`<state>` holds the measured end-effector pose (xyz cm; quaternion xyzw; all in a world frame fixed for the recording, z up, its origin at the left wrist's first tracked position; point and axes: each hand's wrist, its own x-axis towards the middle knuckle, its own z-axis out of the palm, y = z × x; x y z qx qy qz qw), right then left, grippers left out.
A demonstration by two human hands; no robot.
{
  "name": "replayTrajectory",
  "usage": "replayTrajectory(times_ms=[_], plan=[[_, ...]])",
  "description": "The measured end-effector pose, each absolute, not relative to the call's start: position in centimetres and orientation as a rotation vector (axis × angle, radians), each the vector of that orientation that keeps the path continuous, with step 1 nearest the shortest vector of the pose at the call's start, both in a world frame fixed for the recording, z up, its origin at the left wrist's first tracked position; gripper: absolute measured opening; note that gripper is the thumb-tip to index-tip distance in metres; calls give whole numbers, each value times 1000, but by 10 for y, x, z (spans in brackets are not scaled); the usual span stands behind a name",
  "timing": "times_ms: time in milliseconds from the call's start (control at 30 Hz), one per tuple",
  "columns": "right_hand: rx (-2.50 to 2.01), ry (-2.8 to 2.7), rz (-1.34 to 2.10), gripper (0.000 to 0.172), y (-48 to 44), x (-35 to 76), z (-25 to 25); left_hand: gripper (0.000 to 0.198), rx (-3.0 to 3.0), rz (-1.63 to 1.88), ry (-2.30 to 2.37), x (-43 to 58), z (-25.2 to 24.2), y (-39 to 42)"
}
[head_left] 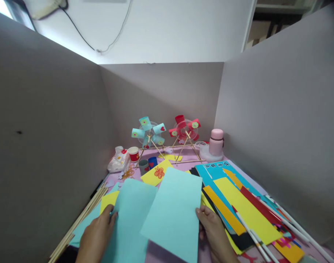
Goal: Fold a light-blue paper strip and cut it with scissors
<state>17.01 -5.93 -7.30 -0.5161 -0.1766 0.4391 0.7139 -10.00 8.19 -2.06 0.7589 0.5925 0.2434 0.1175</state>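
Note:
My right hand (213, 232) pinches the right edge of a light blue sheet of paper (175, 213), held tilted in front of me. To its left, another light blue sheet (132, 215) is gripped along its left edge by my left hand (99, 228). The right sheet overlaps part of the left one. Beneath and beside my left hand lie yellow paper (109, 201) and more light blue paper. Just beyond the sheets is a yellow card (157, 172) with an orange butterfly drawing.
Two stick-framed wheels, one with blue tubes (146, 123) and one with red tubes (180, 120), stand at the back. A pink bottle (216, 143), paper cup (133, 154) and tissue pack (119, 160) are nearby. Coloured paper strips (246, 208) lie right, wooden sticks (81, 219) left. Grey partitions enclose the table.

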Motion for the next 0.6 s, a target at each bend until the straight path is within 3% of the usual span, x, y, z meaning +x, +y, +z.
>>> replayTrajectory(times_ms=[167,233,300,367,500,600], plan=[[-1119,-302,974,46,-58,167,-73,73,2428,829,1482,-78,-34,75],[-1102,-280,976,42,-58,165,-74,76,2505,784,1199,-49,-40,56],[-1091,-267,981,40,-59,163,-71,70,2509,743,991,-19,-47,36],[-1084,-263,986,40,-61,162,-66,50,2444,740,869,-1,-50,22],[-1070,-248,896,44,-70,172,-51,38,2223,840,836,-10,-38,17],[-1164,-415,713,63,-83,186,-51,32,2080,829,822,-31,-25,18]])
